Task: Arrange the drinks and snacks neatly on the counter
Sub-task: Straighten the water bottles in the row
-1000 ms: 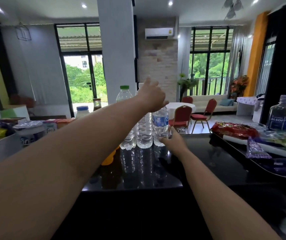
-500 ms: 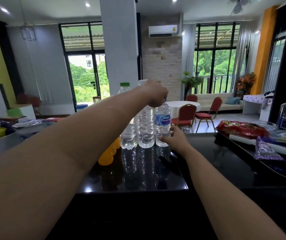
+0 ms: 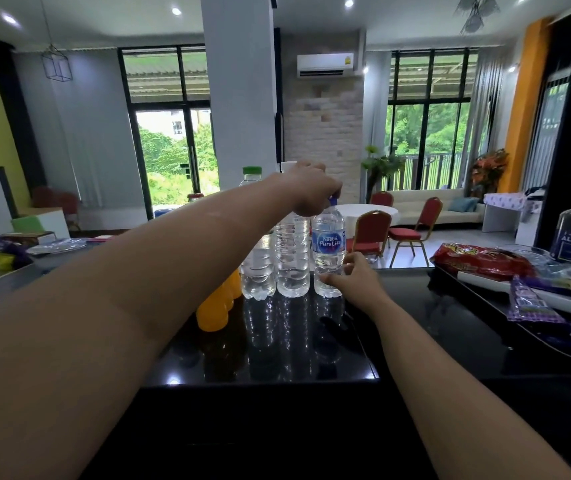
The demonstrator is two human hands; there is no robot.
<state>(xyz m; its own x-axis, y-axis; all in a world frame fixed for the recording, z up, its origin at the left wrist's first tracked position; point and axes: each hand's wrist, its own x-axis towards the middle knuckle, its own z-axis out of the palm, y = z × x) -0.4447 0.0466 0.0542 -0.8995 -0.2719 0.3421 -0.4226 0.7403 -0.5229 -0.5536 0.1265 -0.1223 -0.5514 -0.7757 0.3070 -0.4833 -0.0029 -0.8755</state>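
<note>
My left grip (image 3: 315, 195) curls down over the top of the Nestlé Pure Life bottle (image 3: 329, 247) at the centre of the frame. My right grip (image 3: 349, 277) is closed round its base, thumb in front and fingers on the right side. I use two holds because a tall bottle tips easily: the top steers, the bottom steadies.

The bottle stands on the black surface (image 3: 415, 306) at the right end of a row, just beside the clear water bottle (image 3: 292, 261), with the green-capped bottle (image 3: 254, 271) beyond that. Its label faces me, which I judge is the aim. My palm hides the neck, so I may be holding the cap or the neck itself.

Orange juice bottles (image 3: 213, 313) stand left of the row, and a red snack packet (image 3: 478, 259) lies on the tray (image 3: 533, 337) at the right.
</note>
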